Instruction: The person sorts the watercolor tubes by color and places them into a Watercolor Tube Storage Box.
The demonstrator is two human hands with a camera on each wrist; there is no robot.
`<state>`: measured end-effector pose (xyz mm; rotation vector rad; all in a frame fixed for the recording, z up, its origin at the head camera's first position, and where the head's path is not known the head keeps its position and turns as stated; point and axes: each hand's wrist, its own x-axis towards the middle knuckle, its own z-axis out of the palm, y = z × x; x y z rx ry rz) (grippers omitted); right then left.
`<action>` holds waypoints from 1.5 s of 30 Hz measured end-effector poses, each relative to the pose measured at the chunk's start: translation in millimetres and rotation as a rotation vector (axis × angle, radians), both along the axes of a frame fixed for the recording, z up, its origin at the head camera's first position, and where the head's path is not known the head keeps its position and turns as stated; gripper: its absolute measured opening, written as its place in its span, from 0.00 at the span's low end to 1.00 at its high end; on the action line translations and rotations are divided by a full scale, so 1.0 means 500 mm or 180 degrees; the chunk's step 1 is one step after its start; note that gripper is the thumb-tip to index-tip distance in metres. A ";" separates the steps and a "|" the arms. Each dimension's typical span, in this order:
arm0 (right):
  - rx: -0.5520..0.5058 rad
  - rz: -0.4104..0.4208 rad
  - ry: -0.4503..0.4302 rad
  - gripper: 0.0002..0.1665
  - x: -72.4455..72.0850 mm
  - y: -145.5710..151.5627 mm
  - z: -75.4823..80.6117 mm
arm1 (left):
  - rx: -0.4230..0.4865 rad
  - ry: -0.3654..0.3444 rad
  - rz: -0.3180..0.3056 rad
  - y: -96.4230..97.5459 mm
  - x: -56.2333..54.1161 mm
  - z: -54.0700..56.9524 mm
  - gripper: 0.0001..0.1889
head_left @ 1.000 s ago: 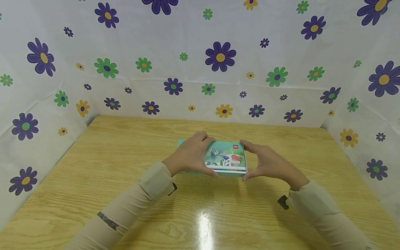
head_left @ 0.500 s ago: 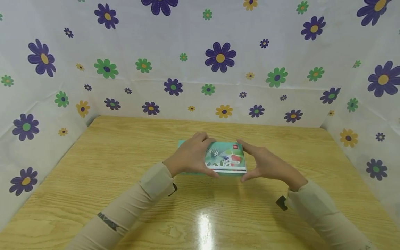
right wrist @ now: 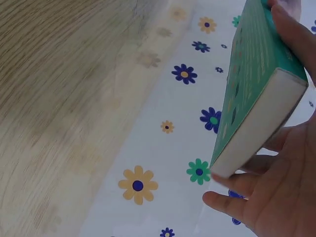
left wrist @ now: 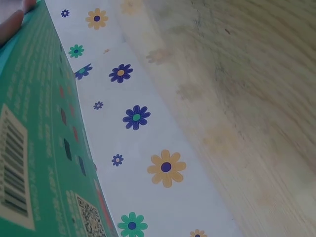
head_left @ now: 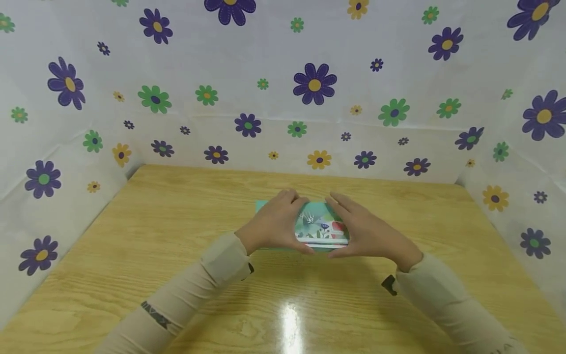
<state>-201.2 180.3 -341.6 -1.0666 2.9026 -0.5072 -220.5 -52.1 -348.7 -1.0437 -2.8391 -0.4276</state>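
A flat green cardboard box (head_left: 322,226) with a flower print, a red fruit and white stripes on top lies crosswise between both hands. My left hand (head_left: 279,221) grips it left of the middle, thumb on the near long edge and fingers over the far one. At the right end, my right hand (head_left: 371,228) spans the box the same way and covers its corner. In the left wrist view, the long side of the box (left wrist: 42,133) carries a barcode and a QR code. The right wrist view shows its plain white end face (right wrist: 259,123) beside my right palm (right wrist: 291,182).
A light wooden table (head_left: 177,206) stretches under the hands, with a bright glare spot near the front. White cloth walls (head_left: 265,59) with purple, green and yellow flowers enclose it at the back and on both sides.
My right hand has slid left along the box and now wraps further over its right end. The left hand keeps its hold, and the head view has shifted slightly.
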 end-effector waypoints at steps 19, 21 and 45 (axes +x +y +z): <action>-0.0081 0.0253 0.0508 0.59 -0.003 -0.032 -0.009 | -0.0150 0.0023 -0.0177 0.010 0.012 0.000 0.60; -0.0111 0.0274 0.0545 0.56 -0.006 -0.032 -0.011 | -0.0152 -0.0021 -0.0180 0.007 0.012 0.000 0.60; -0.0002 -0.1480 0.0112 0.51 -0.107 0.238 -0.031 | 0.0351 0.0170 0.0303 -0.094 -0.015 -0.023 0.36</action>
